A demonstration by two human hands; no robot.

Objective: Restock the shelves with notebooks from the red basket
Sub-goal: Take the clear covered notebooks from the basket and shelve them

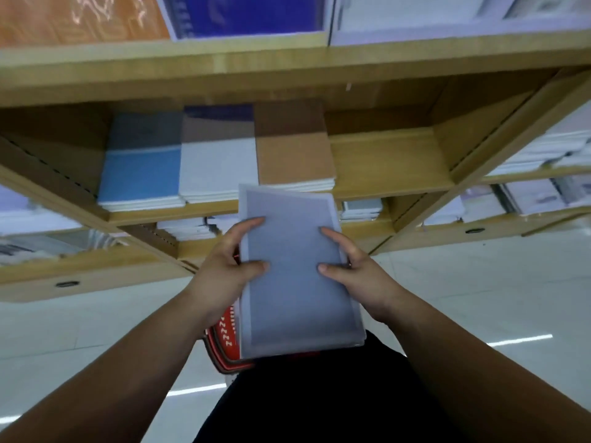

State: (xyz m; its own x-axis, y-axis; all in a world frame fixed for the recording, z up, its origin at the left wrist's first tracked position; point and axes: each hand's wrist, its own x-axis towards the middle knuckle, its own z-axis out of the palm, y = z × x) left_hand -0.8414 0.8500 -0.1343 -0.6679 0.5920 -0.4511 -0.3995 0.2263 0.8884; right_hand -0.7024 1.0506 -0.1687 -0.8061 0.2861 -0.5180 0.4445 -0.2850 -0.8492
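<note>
I hold a grey notebook (294, 276) in a frosted plastic cover flat in front of me, above the red basket (228, 340). My left hand (230, 270) grips its left edge and my right hand (355, 273) grips its right edge, thumbs on top. Only the basket's left rim shows below the notebook; what it holds is hidden. Straight ahead, the wooden shelf (390, 161) carries a blue stack (140, 174), a white stack (217, 167) and a brown stack (294, 155) side by side. To the right of the brown stack the shelf board is bare.
An upper shelf holds orange (80, 17) and dark blue (249, 14) notebooks. Lower shelves and the unit at the right (543, 148) carry more white stacks. White tiled floor (479, 289) lies in front of the shelves. My dark clothing fills the bottom centre.
</note>
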